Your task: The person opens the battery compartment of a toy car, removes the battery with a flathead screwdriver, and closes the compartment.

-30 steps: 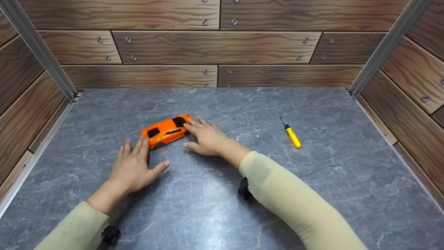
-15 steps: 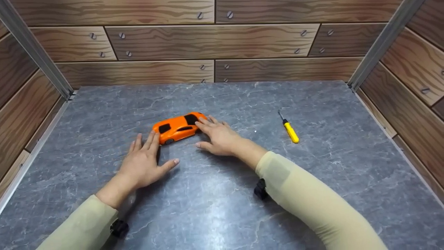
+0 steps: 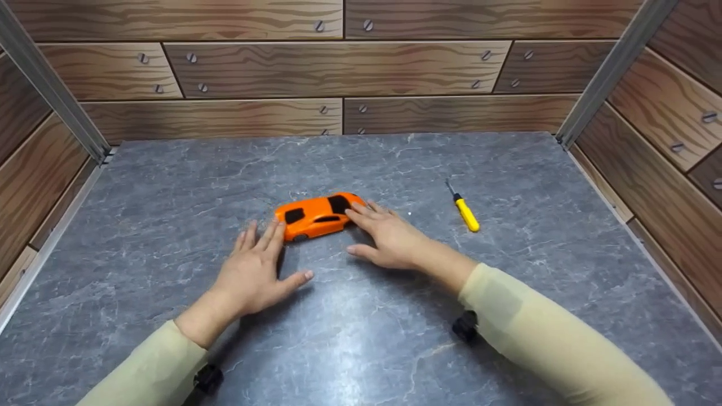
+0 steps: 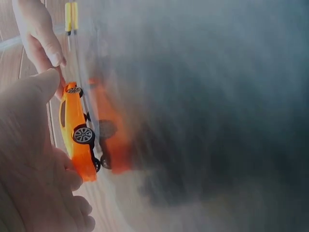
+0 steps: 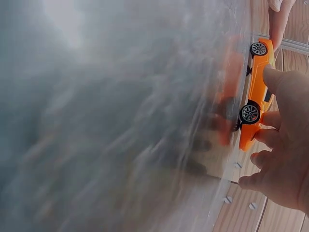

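An orange toy car [image 3: 316,217] with black windows stands on its wheels on the grey marbled table [image 3: 361,349], between my two hands. With straight fingers, my left hand [image 3: 254,279] touches its left end. My right hand [image 3: 392,237] lies at the car's right end, fingertips on the front and thumb held apart toward me. The left wrist view shows the car [image 4: 77,133] side-on past the left hand [image 4: 34,154]. In the right wrist view, the right hand's fingers [image 5: 268,137] reach along the far end of the car [image 5: 256,96].
To the right lies a screwdriver [image 3: 467,214] with a yellow handle, its metal tip pointing away from me. A tiny white speck [image 3: 409,213] is on the table between it and the right hand. Wood-patterned walls [image 3: 338,70] enclose the back and sides.
Both hands and the toy car between them have moved right across the table. The screwdriver stays in place, while the head view has shifted slightly.
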`<state>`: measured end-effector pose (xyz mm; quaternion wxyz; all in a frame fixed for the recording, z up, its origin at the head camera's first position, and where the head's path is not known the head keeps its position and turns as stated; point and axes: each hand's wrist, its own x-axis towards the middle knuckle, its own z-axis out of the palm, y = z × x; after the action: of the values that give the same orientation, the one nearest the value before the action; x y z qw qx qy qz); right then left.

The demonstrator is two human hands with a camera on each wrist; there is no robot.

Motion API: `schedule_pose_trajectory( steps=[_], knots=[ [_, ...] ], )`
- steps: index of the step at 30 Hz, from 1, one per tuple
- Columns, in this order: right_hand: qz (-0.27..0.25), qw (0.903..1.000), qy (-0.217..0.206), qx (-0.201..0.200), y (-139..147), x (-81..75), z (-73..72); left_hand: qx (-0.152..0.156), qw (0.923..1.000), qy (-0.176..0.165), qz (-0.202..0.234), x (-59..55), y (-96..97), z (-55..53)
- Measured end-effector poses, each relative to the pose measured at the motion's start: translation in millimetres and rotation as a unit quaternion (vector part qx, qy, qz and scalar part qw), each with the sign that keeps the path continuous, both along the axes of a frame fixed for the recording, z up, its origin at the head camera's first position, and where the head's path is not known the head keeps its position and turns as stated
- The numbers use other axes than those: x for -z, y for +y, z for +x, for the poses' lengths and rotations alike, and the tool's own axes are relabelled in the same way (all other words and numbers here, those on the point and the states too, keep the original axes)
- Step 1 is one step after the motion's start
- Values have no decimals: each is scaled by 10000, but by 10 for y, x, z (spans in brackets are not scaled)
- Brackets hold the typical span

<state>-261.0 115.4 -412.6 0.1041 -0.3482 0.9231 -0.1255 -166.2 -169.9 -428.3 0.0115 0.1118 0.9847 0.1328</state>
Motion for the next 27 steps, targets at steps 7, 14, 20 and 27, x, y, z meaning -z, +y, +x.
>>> schedule_pose_trajectory(
  steps=[7, 14, 20, 27],
  knots=[
    [-39, 10000, -82, 34, 257, -14, 151, 296, 9995, 45, -50, -8, 162, 67],
    [-29, 9999, -116, 93, 452, -20, 334, 501, 9987, -70, -114, -24, 269, 125],
    [-61, 9999, 0, 143, 580, -26, 499, 681, 9976, -74, -80, -26, 339, 185],
    [-33, 9998, -10, 191, 661, -34, 706, 777, 9969, -64, -107, -35, 355, 277]
  ],
)
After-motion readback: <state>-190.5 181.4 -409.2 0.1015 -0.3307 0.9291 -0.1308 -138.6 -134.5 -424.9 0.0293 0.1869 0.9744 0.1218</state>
